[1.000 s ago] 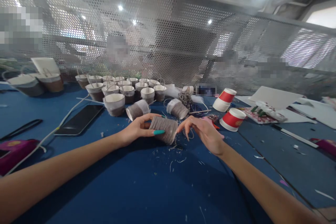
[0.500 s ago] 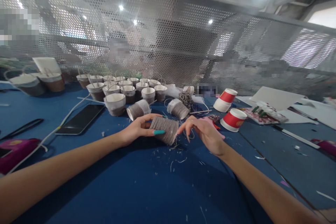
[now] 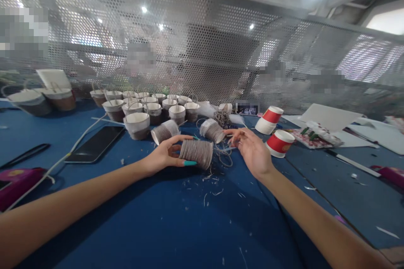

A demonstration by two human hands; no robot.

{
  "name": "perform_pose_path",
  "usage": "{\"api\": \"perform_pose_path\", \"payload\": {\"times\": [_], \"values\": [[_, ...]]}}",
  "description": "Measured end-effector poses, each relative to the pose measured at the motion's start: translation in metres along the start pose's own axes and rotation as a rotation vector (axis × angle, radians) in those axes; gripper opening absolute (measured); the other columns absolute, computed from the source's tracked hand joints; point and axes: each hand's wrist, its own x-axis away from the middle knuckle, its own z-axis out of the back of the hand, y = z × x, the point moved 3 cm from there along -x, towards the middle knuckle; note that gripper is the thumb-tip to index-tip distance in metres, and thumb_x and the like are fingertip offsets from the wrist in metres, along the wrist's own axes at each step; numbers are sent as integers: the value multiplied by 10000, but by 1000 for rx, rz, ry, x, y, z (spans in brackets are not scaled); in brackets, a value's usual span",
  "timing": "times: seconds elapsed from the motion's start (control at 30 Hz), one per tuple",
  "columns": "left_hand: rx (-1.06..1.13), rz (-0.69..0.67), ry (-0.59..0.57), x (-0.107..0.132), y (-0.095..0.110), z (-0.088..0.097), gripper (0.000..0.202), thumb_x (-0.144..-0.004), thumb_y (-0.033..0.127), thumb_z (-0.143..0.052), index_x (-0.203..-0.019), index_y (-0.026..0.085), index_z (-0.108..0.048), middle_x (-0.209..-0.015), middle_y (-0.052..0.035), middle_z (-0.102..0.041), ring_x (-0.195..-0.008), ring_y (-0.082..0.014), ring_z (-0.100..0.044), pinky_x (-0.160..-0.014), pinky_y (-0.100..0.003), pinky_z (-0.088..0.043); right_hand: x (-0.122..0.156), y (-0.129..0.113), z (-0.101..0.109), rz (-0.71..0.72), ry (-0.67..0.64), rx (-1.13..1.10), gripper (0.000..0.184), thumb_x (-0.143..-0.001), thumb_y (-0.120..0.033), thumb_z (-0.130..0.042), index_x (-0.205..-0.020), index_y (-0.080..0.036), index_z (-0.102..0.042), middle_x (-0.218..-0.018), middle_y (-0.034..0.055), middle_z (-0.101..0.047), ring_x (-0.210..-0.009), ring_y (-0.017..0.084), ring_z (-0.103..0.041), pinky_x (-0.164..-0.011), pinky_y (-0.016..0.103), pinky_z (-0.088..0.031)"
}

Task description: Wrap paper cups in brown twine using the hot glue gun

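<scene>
On the blue table [image 3: 176, 227] stand handled cups [image 3: 137, 126], apparently finished, while the right hand [image 3: 252, 149] curls half-open, its hold unclear, and the left hand [image 3: 162, 157] clasps a nearer, sideways cup [image 3: 196, 153], string-wound but showing no handle.

The round cup wrapped closely in grey-brown cord [image 3: 198, 154] is lying sideways in the left hand [image 3: 161, 156], over the blue counter [image 3: 189, 227].

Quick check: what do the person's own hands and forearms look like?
The forearms show no sleeves, watch or bracelet. The left hand wears no glove and has long teal nails; the right hand is gloveless too, its nails unclear.
</scene>
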Motion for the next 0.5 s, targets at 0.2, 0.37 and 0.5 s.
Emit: {"api": "perform_pose_path", "payload": {"times": [0.2, 0.37, 0.5], "values": [[10, -146, 64, -1, -1, 5, 616, -652, 164, -787, -1205, 251, -531, -1277, -81, -567, -1138, -267, -556, -954, -455, -463, 9, -6, -10, 75, -105, 91, 166, -881, -333, -495, -854, -206, -599, -1110, 59, -629, -852, 168, -547, -801, 318, -435], [16, -157, 84, -2, -2, 5, 617, -648, 159, -788, -1203, 239, -532, -1230, -92, -599, -1127, -275, -567, -939, -452, -470, 13, -10, -21, -23, -286, -19, 230, -879, -344, -486, -708, -206, -553, -965, 93, -699, -906, 223, -612, -831, 381, -458], [34, -125, 79, 0, -1, 4, 595, -629, 147, -798, -1169, 241, -567, -1284, -89, -567, -1157, -287, -545, -914, -431, -491, 13, -7, -21, -29, -304, 28, 242, -892, -353, -483, -719, -202, -558, -1022, 101, -703, -963, 225, -609, -875, 390, -446]]}}
